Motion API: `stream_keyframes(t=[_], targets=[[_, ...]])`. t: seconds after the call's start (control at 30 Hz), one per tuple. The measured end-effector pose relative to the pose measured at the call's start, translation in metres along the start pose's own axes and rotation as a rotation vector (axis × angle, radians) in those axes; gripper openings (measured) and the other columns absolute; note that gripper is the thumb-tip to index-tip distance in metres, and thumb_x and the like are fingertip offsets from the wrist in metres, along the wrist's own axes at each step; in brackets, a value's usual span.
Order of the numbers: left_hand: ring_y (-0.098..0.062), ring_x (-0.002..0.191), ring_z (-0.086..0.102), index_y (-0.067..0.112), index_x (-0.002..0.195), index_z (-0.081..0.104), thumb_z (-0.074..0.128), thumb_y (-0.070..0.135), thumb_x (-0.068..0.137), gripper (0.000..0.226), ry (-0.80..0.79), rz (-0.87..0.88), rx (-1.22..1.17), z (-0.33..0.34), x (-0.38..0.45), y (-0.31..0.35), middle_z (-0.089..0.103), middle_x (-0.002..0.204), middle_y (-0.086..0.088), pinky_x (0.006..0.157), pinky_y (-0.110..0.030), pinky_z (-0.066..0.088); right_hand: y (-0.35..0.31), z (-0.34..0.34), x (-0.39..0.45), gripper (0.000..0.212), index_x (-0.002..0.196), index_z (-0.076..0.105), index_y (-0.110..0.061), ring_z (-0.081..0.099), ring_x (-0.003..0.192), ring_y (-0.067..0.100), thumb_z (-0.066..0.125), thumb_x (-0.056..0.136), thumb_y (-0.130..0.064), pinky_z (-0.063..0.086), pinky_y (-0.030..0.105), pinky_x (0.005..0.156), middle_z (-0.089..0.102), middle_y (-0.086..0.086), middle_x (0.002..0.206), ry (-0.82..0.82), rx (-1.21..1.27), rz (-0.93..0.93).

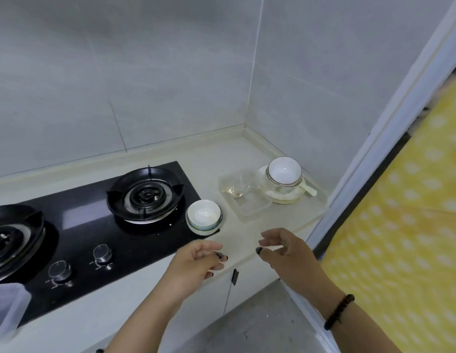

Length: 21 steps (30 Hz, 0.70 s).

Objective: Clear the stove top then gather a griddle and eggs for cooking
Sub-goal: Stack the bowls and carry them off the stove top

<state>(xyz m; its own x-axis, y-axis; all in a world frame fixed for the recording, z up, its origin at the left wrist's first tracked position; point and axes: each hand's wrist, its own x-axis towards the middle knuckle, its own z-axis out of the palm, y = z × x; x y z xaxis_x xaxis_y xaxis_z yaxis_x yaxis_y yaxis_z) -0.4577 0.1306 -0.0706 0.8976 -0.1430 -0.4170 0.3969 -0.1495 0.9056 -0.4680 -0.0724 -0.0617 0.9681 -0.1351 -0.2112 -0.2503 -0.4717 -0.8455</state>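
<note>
Nearest, the left hand [196, 261] and right hand [283, 247] hover side by side over the front edge of the counter [247, 240], fingers loosely curled, each grip relaxed and holding nothing. Just beyond the left hand a stack of white bowls [204, 220] sits half on the corner of the black glass stove top [89, 225], beside the right-hand burner [145, 194]. That stack looks like the last thing to clear. The step would go best with both hands cupping the bottom bowl, so the nested ones lift together, then set down fully on the counter. Farther right lie a clear plastic tray [247, 200] and, in the corner, a white bowl on a plate [284, 184]. No griddle or eggs are in view; they must be fetched from elsewhere.
</note>
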Motion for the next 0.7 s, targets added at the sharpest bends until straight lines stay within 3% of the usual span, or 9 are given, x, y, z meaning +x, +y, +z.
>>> stream_keyframes(t=[0.2,0.37,0.6,0.7], targets=[[-0.010,0.082,0.071,0.015,0.104,0.066,0.057,0.005,0.091,0.019,0.038,-0.004,-0.029,-0.011,0.059,0.020,0.076,0.091,0.002,0.074,-0.023,0.049,-0.003,0.006,0.077,0.024,0.105,0.059,-0.030,0.065,0.083,0.013,0.069,0.083,-0.026,0.055,0.033,0.082,0.066,-0.015,0.100,-0.033,0.023,0.011],[-0.012,0.080,0.069,0.012,0.103,0.066,0.056,0.002,0.090,0.019,0.081,-0.020,-0.070,-0.023,0.111,0.042,0.076,0.093,-0.004,0.070,-0.020,0.049,-0.001,0.016,0.149,0.025,0.106,0.059,-0.026,0.065,0.090,0.014,0.069,0.083,-0.024,0.056,0.032,0.080,0.066,-0.009,0.102,-0.046,0.067,0.103],[-0.011,0.083,0.071,0.015,0.103,0.067,0.058,0.005,0.090,0.018,0.087,-0.031,-0.019,-0.023,0.163,0.058,0.076,0.092,0.001,0.075,-0.023,0.049,0.010,0.014,0.214,0.019,0.105,0.058,-0.007,0.064,0.082,0.026,0.065,0.088,-0.009,0.054,0.032,0.070,0.062,0.011,0.100,-0.026,0.537,0.398],[-0.013,0.087,0.071,0.015,0.104,0.067,0.059,0.006,0.090,0.018,0.108,-0.050,-0.033,-0.018,0.176,0.060,0.076,0.094,0.000,0.074,-0.022,0.049,0.014,0.011,0.237,0.021,0.107,0.056,-0.007,0.064,0.085,0.027,0.064,0.088,-0.010,0.055,0.032,0.070,0.062,0.011,0.106,-0.032,0.555,0.447]])
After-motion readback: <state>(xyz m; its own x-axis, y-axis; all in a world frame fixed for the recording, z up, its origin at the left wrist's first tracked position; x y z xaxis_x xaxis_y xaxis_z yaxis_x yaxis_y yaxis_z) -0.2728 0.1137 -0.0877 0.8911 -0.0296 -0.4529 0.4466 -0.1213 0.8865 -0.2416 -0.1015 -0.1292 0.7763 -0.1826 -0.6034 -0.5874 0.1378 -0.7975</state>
